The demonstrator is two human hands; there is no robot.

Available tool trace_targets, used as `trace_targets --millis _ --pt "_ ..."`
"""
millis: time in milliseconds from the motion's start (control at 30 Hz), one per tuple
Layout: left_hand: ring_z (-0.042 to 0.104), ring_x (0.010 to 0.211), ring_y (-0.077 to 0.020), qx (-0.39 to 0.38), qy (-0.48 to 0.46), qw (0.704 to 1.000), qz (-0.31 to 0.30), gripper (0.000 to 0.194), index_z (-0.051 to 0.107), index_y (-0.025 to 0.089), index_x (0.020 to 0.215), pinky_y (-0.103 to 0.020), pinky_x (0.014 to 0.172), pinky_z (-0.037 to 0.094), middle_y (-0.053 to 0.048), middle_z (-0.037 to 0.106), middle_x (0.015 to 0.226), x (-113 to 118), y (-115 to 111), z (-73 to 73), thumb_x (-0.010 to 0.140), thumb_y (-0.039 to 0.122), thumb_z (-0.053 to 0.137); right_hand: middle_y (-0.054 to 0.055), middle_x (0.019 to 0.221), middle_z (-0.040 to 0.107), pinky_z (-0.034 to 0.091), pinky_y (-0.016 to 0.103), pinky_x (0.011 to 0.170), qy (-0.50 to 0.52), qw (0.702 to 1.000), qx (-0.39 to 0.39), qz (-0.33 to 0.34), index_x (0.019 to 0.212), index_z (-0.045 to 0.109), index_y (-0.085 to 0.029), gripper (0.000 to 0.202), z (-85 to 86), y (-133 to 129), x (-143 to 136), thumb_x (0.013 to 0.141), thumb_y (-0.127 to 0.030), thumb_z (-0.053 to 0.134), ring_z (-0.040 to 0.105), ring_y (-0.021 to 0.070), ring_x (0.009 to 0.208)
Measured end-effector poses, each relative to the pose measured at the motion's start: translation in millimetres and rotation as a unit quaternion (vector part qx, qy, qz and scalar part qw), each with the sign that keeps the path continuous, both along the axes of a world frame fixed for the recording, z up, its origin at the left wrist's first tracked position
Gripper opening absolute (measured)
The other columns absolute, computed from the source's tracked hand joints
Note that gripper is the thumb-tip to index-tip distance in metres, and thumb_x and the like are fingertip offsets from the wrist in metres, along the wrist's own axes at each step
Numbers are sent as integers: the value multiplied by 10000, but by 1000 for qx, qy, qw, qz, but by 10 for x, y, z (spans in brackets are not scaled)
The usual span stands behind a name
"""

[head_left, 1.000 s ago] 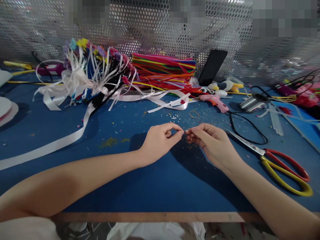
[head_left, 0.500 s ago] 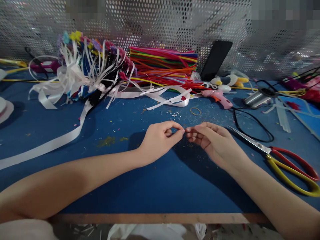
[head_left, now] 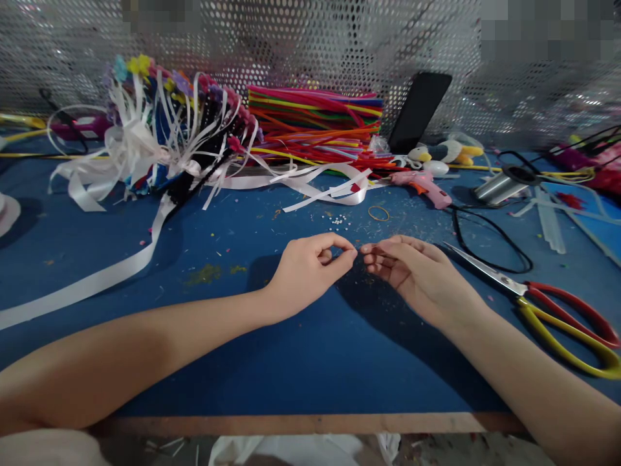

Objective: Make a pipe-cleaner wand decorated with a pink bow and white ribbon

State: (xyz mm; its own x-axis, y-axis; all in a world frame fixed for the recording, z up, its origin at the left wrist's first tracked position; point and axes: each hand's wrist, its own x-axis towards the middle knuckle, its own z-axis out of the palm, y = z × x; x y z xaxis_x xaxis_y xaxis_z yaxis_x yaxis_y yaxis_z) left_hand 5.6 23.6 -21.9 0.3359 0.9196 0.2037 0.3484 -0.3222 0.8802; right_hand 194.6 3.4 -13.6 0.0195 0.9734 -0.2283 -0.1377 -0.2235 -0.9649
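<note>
My left hand [head_left: 313,272] is over the middle of the blue table, thumb and index fingertip pinched together on something too small to make out. Close beside it on the right, my right hand [head_left: 417,272] has its thumb and index finger pressed together, the other fingers curled; what they hold, if anything, is too small to see. A narrow gap lies between the fingertips. Small white beads [head_left: 338,222] are scattered just beyond the hands, beside a thin yellowish ring [head_left: 378,213]. Scissors [head_left: 507,285] with red and yellow handles lie right of my right hand.
Colourful pipe cleaners [head_left: 315,123] are stacked at the back, left of a leaning black phone [head_left: 420,110]. A pink glue gun [head_left: 422,184] and wire spool [head_left: 504,186] lie at right. Ribboned flower pieces [head_left: 169,136] and a long white ribbon [head_left: 121,272] occupy the left.
The fingertips have drawn very slightly apart; both hands otherwise keep nearly the same pose. The view has shifted slightly.
</note>
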Motion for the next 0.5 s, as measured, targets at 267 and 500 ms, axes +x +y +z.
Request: trace_targets --millis 267,500 --pt "323 482 -88 -10 -3 1000 4 195 709 202 881 -251 527 302 76 334 499 3 8 18 890 374 617 47 920 723 562 316 759 -65 995 73 -38 790 668 -213 215 -7 5 41 778 -406 762 661 153 779" --pt "298 506 -92 -30 -55 998 11 216 704 202 889 -258 502 266 62 324 536 1 5 7 887 406 635 21 825 682 533 295 703 -66 992 102 -43 815 703 -217 193 8 37 69 789 -400 757 609 127 696"
